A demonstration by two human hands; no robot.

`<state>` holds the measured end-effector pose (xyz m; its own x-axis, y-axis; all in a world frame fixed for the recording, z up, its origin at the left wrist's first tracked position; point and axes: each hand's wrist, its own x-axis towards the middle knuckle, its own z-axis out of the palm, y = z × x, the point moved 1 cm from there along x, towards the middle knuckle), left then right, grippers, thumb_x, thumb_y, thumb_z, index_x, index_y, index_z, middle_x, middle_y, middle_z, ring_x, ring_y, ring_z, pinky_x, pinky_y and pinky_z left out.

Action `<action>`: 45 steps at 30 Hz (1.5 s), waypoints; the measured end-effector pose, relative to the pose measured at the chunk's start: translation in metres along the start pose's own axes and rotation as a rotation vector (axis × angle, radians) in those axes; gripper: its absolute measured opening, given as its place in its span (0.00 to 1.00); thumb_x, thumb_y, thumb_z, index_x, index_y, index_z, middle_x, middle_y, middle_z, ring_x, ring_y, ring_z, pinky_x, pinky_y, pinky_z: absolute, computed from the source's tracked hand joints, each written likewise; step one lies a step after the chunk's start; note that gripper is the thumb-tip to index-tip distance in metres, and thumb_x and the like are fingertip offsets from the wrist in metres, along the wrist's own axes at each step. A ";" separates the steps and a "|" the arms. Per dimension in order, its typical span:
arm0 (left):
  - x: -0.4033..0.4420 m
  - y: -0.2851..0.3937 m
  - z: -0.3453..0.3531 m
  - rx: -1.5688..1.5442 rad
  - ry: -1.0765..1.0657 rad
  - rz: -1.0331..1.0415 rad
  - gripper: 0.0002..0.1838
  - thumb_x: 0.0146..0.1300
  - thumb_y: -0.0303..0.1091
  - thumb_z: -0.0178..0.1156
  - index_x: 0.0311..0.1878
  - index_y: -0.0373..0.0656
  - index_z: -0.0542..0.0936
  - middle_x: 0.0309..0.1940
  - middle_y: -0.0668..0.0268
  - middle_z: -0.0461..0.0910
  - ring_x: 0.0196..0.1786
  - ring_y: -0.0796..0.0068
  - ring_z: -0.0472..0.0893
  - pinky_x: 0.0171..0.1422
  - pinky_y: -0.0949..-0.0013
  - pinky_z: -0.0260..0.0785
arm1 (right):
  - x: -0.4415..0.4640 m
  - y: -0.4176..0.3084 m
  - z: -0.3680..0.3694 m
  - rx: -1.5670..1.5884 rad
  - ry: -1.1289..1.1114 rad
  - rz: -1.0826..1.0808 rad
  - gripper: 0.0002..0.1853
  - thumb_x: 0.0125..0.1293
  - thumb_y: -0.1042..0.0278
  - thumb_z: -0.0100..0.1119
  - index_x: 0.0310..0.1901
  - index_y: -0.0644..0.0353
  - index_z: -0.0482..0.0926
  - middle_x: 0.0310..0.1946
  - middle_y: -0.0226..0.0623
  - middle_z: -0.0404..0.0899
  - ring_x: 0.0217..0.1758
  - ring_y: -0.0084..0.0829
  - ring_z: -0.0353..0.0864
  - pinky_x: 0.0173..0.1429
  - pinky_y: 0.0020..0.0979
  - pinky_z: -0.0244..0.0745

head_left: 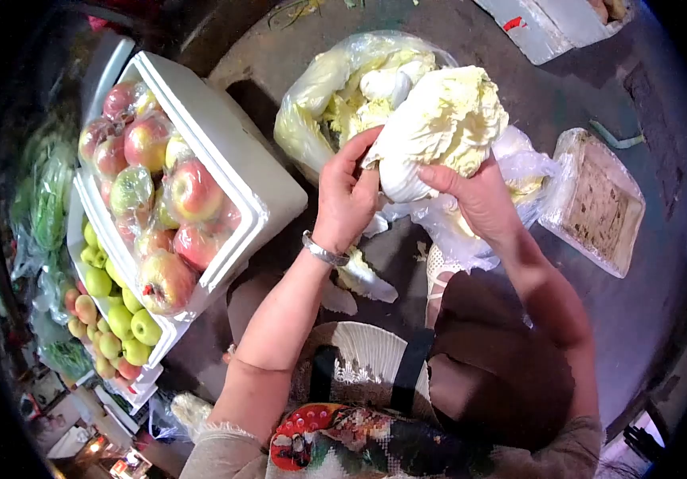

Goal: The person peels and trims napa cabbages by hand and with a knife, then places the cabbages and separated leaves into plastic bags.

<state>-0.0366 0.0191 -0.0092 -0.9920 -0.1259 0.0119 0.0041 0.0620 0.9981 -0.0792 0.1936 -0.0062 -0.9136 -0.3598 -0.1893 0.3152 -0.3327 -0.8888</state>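
A pale napa cabbage (pixel 447 120) with frilly yellow leaf edges is held up in front of me, its white base towards me. My left hand (pixel 347 188) is closed on the left of the base, thumb and fingers at a white leaf's edge. From the right, my right hand (pixel 471 195) grips the cabbage, its thumb across the front. Just behind it, a clear plastic bag (pixel 304 120) full of cabbage leaves stands on the floor. Loose cabbage leaves (pixel 366 278) lie below my left hand.
A white foam box (pixel 252 160) of wrapped apples (pixel 196 191) stands at left, beside green apples (pixel 144 327). To the right are a plastic bag (pixel 527 172) and a dirty, film-wrapped foam tray (pixel 595 203). Another white box (pixel 551 28) sits at the upper right.
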 end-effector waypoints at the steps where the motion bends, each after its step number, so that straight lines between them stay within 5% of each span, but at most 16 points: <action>1: 0.001 -0.001 0.000 0.046 0.021 -0.027 0.23 0.61 0.16 0.47 0.61 0.32 0.74 0.49 0.61 0.82 0.52 0.75 0.79 0.59 0.73 0.70 | 0.000 -0.003 -0.001 -0.003 -0.003 -0.010 0.37 0.55 0.73 0.74 0.65 0.61 0.65 0.54 0.38 0.77 0.57 0.30 0.78 0.61 0.32 0.75; 4: 0.004 -0.009 -0.004 -0.048 0.115 -0.134 0.17 0.66 0.19 0.48 0.57 0.33 0.75 0.42 0.65 0.83 0.43 0.81 0.79 0.47 0.77 0.71 | -0.007 -0.010 -0.005 -0.020 -0.112 0.265 0.36 0.56 0.74 0.73 0.64 0.62 0.65 0.55 0.37 0.77 0.59 0.29 0.77 0.63 0.30 0.73; 6: 0.008 -0.015 -0.006 -0.058 0.117 -0.136 0.12 0.71 0.25 0.50 0.55 0.35 0.75 0.34 0.68 0.82 0.33 0.84 0.79 0.35 0.78 0.72 | -0.009 -0.004 -0.002 0.045 -0.127 0.241 0.35 0.56 0.74 0.72 0.64 0.62 0.66 0.54 0.37 0.78 0.58 0.29 0.77 0.64 0.31 0.73; 9: 0.005 -0.012 -0.007 -0.261 0.140 -0.363 0.12 0.72 0.28 0.50 0.55 0.36 0.75 0.32 0.66 0.81 0.28 0.79 0.81 0.31 0.74 0.75 | -0.007 -0.006 -0.003 0.137 -0.131 0.262 0.33 0.57 0.74 0.70 0.64 0.63 0.67 0.55 0.38 0.78 0.58 0.30 0.78 0.64 0.32 0.72; 14: 0.009 -0.024 -0.020 -0.371 0.269 -0.413 0.10 0.72 0.29 0.47 0.52 0.35 0.72 0.28 0.62 0.77 0.22 0.71 0.81 0.28 0.68 0.78 | -0.006 -0.008 -0.037 0.361 -0.036 0.375 0.32 0.59 0.68 0.64 0.65 0.66 0.66 0.55 0.42 0.78 0.59 0.35 0.78 0.65 0.35 0.74; 15: 0.009 -0.024 -0.027 -0.351 0.231 -0.433 0.14 0.73 0.29 0.47 0.58 0.35 0.70 0.28 0.63 0.77 0.23 0.72 0.81 0.26 0.68 0.78 | -0.007 -0.010 -0.045 0.490 -0.031 0.393 0.32 0.60 0.66 0.64 0.65 0.66 0.66 0.55 0.42 0.78 0.59 0.35 0.78 0.64 0.35 0.75; 17: 0.009 -0.030 -0.033 -0.222 0.183 -0.537 0.21 0.72 0.33 0.52 0.64 0.36 0.67 0.46 0.51 0.79 0.42 0.62 0.84 0.45 0.61 0.80 | 0.001 -0.013 -0.051 0.521 -0.135 0.406 0.34 0.62 0.60 0.64 0.67 0.65 0.63 0.56 0.43 0.77 0.60 0.35 0.78 0.63 0.36 0.76; 20: 0.005 -0.040 -0.027 0.432 0.163 -0.137 0.39 0.72 0.41 0.55 0.78 0.39 0.48 0.77 0.46 0.50 0.78 0.55 0.54 0.79 0.63 0.44 | 0.009 -0.026 -0.033 -0.037 0.005 0.171 0.39 0.61 0.57 0.69 0.68 0.64 0.61 0.59 0.42 0.73 0.59 0.34 0.76 0.59 0.33 0.76; 22: 0.010 -0.019 -0.022 0.215 0.014 -0.198 0.40 0.72 0.44 0.56 0.78 0.41 0.47 0.75 0.48 0.54 0.76 0.57 0.58 0.77 0.63 0.50 | 0.009 -0.028 -0.019 -0.145 -0.022 0.153 0.41 0.59 0.57 0.70 0.69 0.63 0.61 0.60 0.42 0.73 0.60 0.33 0.75 0.58 0.32 0.76; 24: 0.003 0.001 -0.011 -0.457 -0.187 -0.449 0.41 0.72 0.49 0.56 0.78 0.45 0.48 0.71 0.57 0.63 0.71 0.65 0.66 0.69 0.64 0.64 | 0.009 -0.027 -0.009 -0.245 -0.138 0.135 0.46 0.56 0.55 0.74 0.71 0.63 0.59 0.59 0.42 0.72 0.57 0.31 0.75 0.54 0.30 0.77; 26: 0.001 0.005 0.003 -0.671 -0.134 -0.441 0.37 0.72 0.50 0.56 0.76 0.46 0.55 0.67 0.61 0.67 0.67 0.68 0.71 0.66 0.63 0.69 | 0.011 -0.015 -0.009 -0.314 -0.148 0.171 0.46 0.56 0.56 0.74 0.71 0.64 0.60 0.53 0.39 0.74 0.50 0.28 0.75 0.48 0.28 0.77; 34: -0.001 -0.010 -0.009 -0.915 -0.094 -0.520 0.37 0.71 0.55 0.54 0.73 0.42 0.58 0.65 0.60 0.71 0.64 0.66 0.75 0.67 0.59 0.71 | 0.008 -0.017 0.005 -0.221 -0.188 0.084 0.33 0.62 0.65 0.69 0.66 0.64 0.67 0.41 0.33 0.77 0.43 0.21 0.75 0.39 0.24 0.76; 39: -0.005 -0.005 -0.007 -1.029 -0.095 -0.657 0.39 0.70 0.63 0.46 0.71 0.39 0.62 0.63 0.57 0.74 0.59 0.60 0.80 0.63 0.58 0.75 | 0.011 -0.024 0.004 -0.216 -0.116 0.207 0.23 0.63 0.67 0.69 0.56 0.64 0.72 0.39 0.31 0.77 0.38 0.19 0.77 0.41 0.21 0.74; 42: -0.005 -0.006 -0.007 -1.023 -0.211 -0.614 0.38 0.70 0.60 0.51 0.71 0.40 0.61 0.63 0.58 0.74 0.60 0.62 0.79 0.63 0.60 0.74 | 0.010 -0.013 0.009 -0.226 -0.068 0.092 0.21 0.62 0.68 0.69 0.53 0.66 0.72 0.39 0.33 0.78 0.39 0.19 0.77 0.42 0.20 0.74; 45: -0.006 -0.018 -0.009 -0.776 -0.069 -0.524 0.39 0.68 0.56 0.58 0.72 0.42 0.60 0.63 0.60 0.72 0.62 0.66 0.76 0.64 0.62 0.72 | 0.012 -0.012 0.010 -0.166 -0.081 0.183 0.20 0.62 0.70 0.70 0.51 0.66 0.72 0.40 0.33 0.77 0.39 0.20 0.77 0.43 0.21 0.74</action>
<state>-0.0300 0.0097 -0.0263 -0.8962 0.1102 -0.4297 -0.3873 -0.6665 0.6370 -0.0913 0.1851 0.0068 -0.8197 -0.4714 -0.3253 0.4210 -0.1107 -0.9003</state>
